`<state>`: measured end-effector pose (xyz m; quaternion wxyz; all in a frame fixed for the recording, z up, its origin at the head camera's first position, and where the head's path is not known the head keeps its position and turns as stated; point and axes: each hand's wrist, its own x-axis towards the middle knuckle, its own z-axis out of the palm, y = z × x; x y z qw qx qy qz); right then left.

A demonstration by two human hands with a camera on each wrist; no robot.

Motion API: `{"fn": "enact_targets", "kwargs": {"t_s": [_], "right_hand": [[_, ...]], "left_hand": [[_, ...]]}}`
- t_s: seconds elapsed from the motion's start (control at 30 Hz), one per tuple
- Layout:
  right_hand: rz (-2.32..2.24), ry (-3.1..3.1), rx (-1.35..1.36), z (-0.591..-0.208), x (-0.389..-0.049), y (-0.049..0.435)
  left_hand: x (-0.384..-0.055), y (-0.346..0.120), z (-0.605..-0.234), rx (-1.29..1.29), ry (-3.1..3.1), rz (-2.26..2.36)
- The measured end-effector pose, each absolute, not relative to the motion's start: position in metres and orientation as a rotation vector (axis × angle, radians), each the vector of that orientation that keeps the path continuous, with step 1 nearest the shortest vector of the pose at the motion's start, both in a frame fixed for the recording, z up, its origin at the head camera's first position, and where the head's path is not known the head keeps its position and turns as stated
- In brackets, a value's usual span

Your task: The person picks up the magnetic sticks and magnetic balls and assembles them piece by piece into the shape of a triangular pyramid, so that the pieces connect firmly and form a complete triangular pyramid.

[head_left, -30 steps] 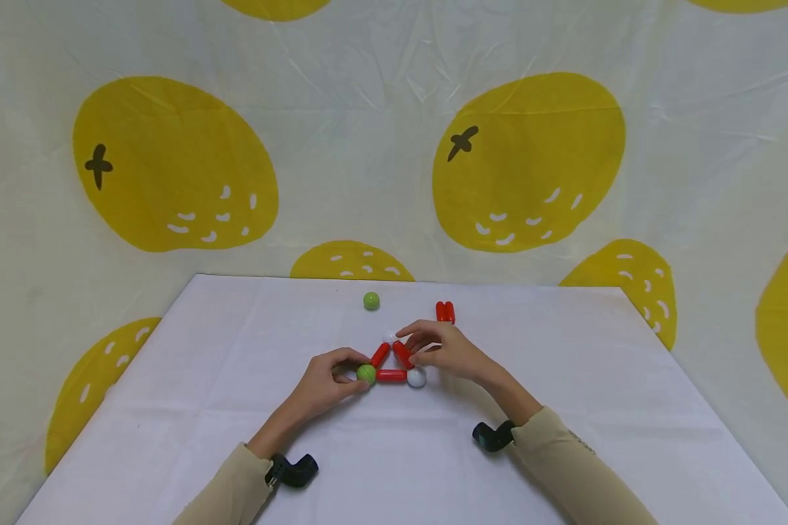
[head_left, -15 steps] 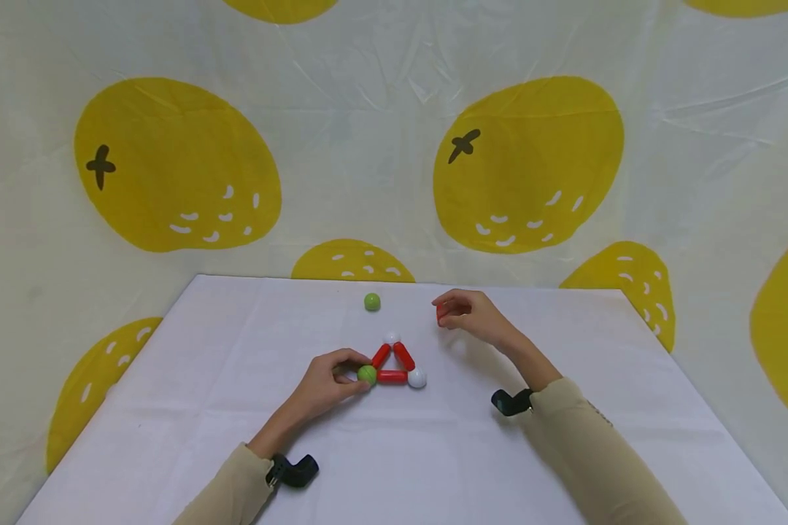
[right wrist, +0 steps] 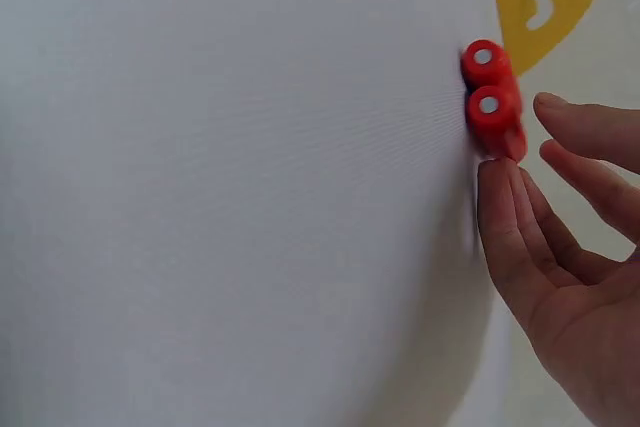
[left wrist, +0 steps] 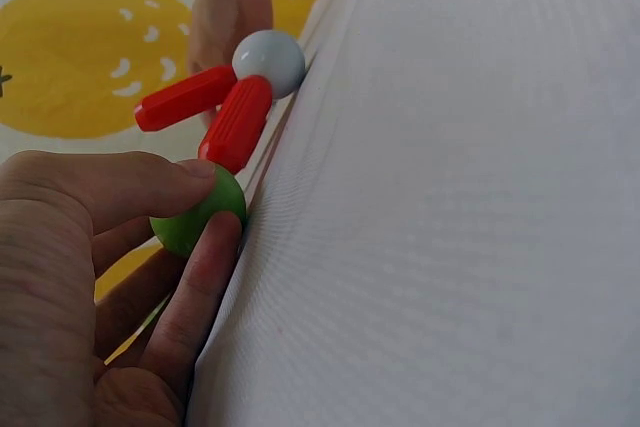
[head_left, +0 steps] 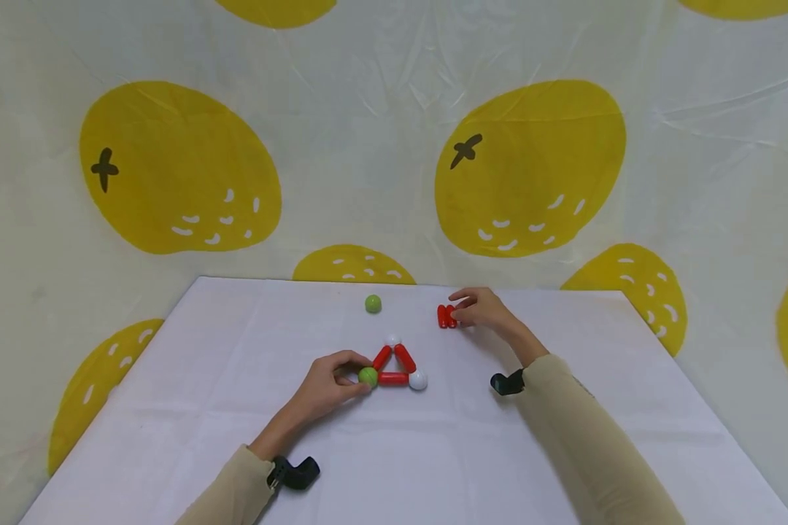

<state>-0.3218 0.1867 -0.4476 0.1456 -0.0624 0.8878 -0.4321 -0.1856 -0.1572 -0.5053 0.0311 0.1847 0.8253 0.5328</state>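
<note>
My left hand [head_left: 331,379] pinches a green ball [head_left: 368,376] at the left corner of a triangle of red rods and balls lying on the table. A white ball [head_left: 417,380] sits at its right corner, joined by a front red rod [head_left: 393,378]; another white ball [head_left: 392,340] tops the far corner. My right hand [head_left: 489,312] is at two red rods [right wrist: 490,112] lying side by side, with silver discs in their ends. One fingertip touches the nearer rod, while other fingers stand apart from it in the right wrist view.
A loose green ball [head_left: 373,304] lies near the far edge of the white-covered table [head_left: 249,313]. Behind it hangs a cloth [head_left: 354,160] printed with yellow fruit. Each wrist wears a black camera [head_left: 300,474].
My right hand has left the triangle's right side and moved away and to the right, to the pair of red rods. My left hand has kept its hold on the green ball.
</note>
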Motion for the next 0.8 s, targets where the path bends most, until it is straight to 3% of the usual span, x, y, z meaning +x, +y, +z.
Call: {"fn": "enact_targets", "kwargs": {"t_s": [0.8], "right_hand": [[-1.244,2.519,-0.104,-0.460,-0.325,0.187]], "left_hand": [[-0.186,-0.157,-0.509,0.586,2.561,1.633]]}}
